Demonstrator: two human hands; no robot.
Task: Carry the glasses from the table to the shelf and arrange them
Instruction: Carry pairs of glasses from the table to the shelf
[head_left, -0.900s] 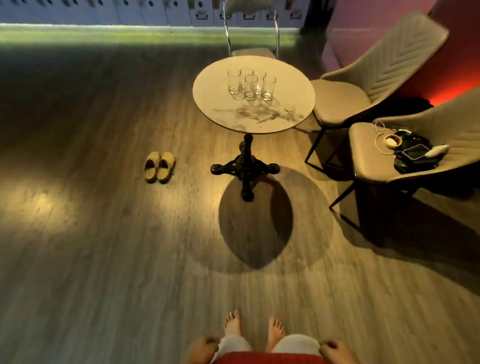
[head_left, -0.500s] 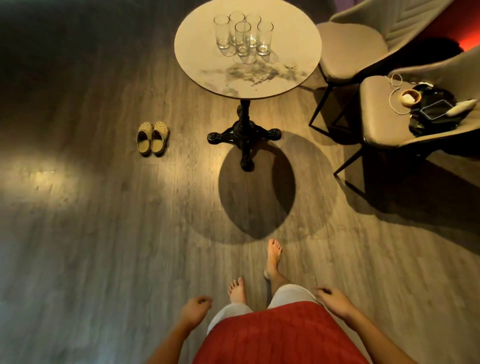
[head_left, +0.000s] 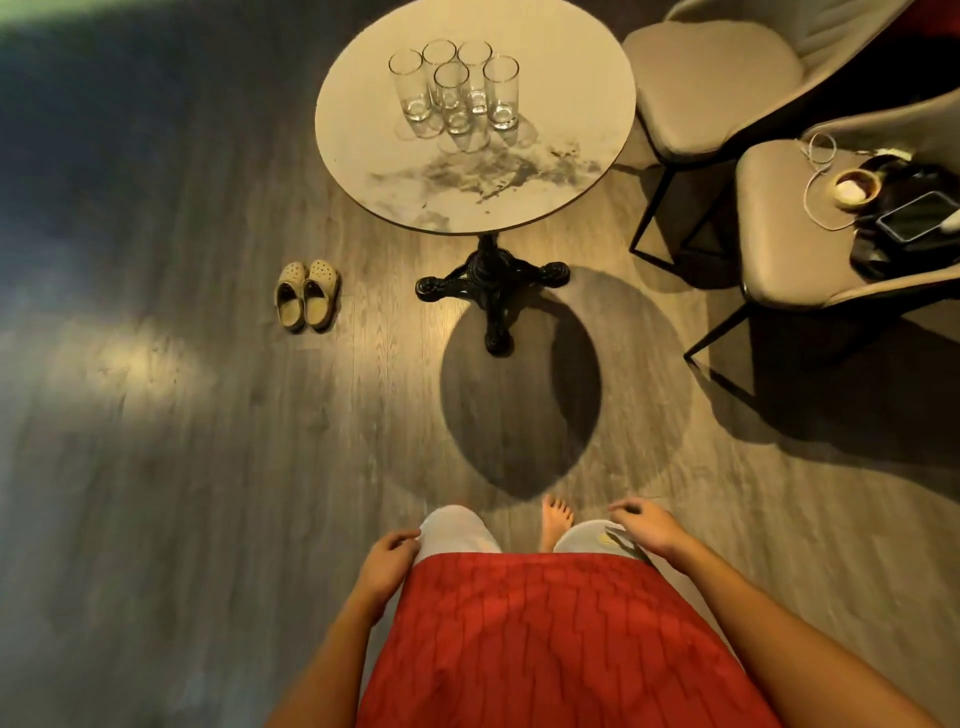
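Observation:
Several tall clear glasses (head_left: 453, 88) stand close together, upright, on the far half of a round pale table (head_left: 561, 171) with a black iron foot. I stand about two steps short of the table. My left hand (head_left: 387, 561) hangs by my left thigh with its fingers loosely curled and nothing in it. My right hand (head_left: 644, 525) hangs by my right thigh, fingers apart, holding nothing. No shelf is in view.
Two beige chairs stand right of the table; the near chair (head_left: 779, 228) carries a phone, a cable, a small round dish and a dark bag. A pair of clogs (head_left: 307, 295) lies on the wooden floor left of the table foot (head_left: 491, 280).
I have walked towards the table, which now looks larger and nearer. My arms have swung forward into view beside my thighs; my left leg has stepped forward.

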